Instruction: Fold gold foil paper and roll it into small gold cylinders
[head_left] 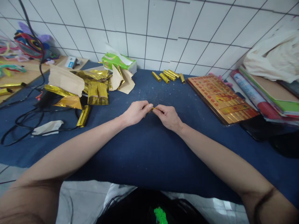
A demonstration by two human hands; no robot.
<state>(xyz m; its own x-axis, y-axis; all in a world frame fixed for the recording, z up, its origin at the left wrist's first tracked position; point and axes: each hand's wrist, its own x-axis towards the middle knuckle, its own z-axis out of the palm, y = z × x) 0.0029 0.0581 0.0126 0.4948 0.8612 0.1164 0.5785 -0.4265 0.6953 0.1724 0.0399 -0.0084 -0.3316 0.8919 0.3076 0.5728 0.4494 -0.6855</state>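
Note:
My left hand (137, 112) and my right hand (169, 117) meet over the middle of the blue cloth. Between their fingertips they pinch a small piece of gold foil paper (153, 108); the fingers cover most of it, so its full shape is hidden. Both hands are closed, thumbs pressed against the fingers. Beyond them, several rolled gold paper tubes (169, 74) lie near the wall. Another gold roll (83, 116) rests to the left of my left hand, by a folded gold sheet (98, 93).
At the right lies a stack of printed gold paper (221, 98) beside books (273, 90). Crumpled gold and brown paper (66, 79), a green tissue pack (119, 62) and a black cable (20, 124) occupy the left. A white tiled wall (161, 28) bounds the back.

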